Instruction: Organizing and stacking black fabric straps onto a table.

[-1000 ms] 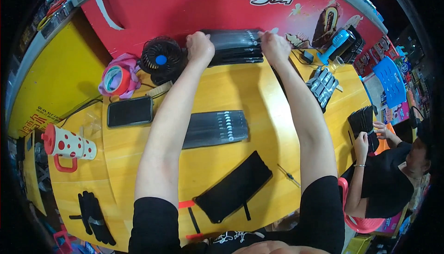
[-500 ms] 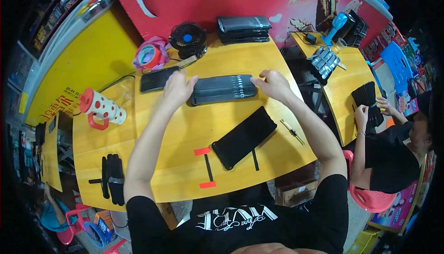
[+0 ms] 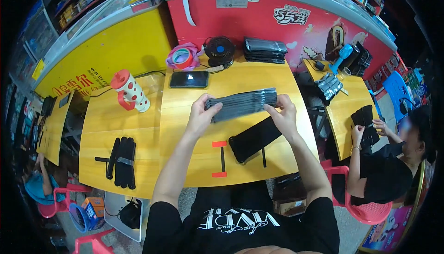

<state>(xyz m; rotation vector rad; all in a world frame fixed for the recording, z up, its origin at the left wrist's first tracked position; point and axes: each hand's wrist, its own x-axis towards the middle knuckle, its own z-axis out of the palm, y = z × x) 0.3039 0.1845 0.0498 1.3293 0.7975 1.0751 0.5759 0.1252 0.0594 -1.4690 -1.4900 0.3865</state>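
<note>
Bench surroundings, items you are not handling.
Your yellow table (image 3: pixel 138 129) carries a dotted cup (image 3: pixel 131 91) at left, a phone (image 3: pixel 188 79) lying flat, a small black fan (image 3: pixel 219 50) beside tape rolls (image 3: pixel 183 57), a dark stack (image 3: pixel 265 50) at the far edge, and black straps (image 3: pixel 121 161) near you, left.

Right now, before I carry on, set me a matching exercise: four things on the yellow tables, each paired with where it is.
Things:
1. fanned grey stack of flat packets
2. red-lidded white spotted mug
3. small black round fan
4. flat black pouch

Places:
A. far table edge, against the red panel
B. on the table under the right hand
C. held between both hands, left hand at one end
D. on the left-hand table

Pairs: 1-C, 2-D, 3-A, 4-B
</note>
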